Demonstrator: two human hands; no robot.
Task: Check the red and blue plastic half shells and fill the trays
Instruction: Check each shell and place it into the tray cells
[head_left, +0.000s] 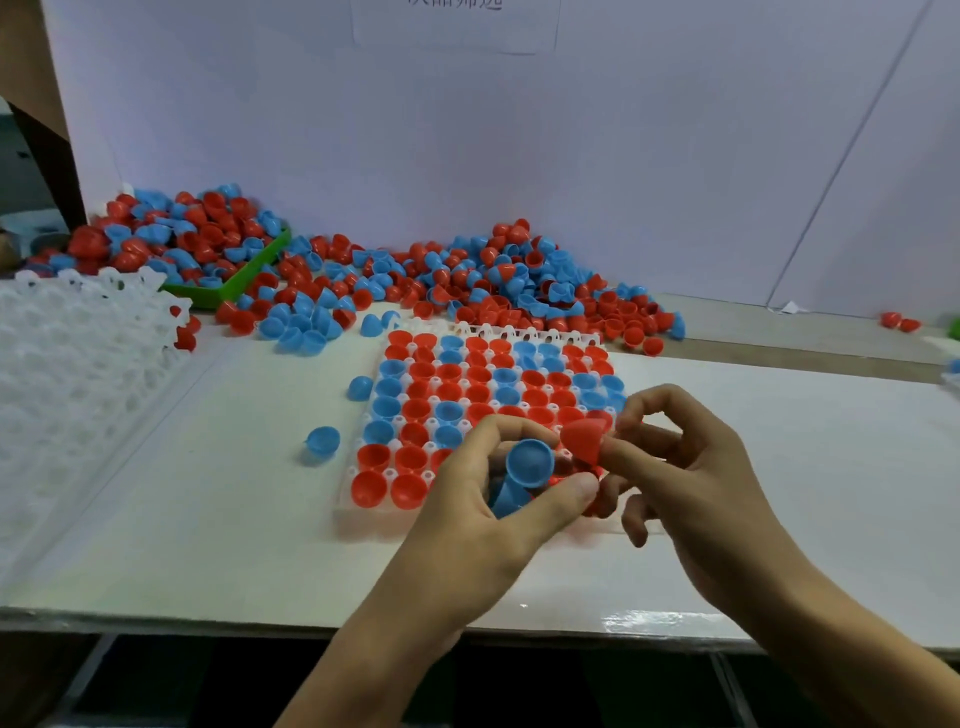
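A white tray lies in the middle of the table, most of its cups filled with red and blue half shells. Above its near right corner my left hand grips a short stack of blue half shells, open end up. My right hand pinches a single red half shell just right of the blue ones, above the tray. Both hands hide the tray's near right cups.
A long heap of loose red and blue shells runs along the back wall. A green bin heaped with shells sits at the back left, with a stack of white trays at the left. Two blue shells lie left of the tray.
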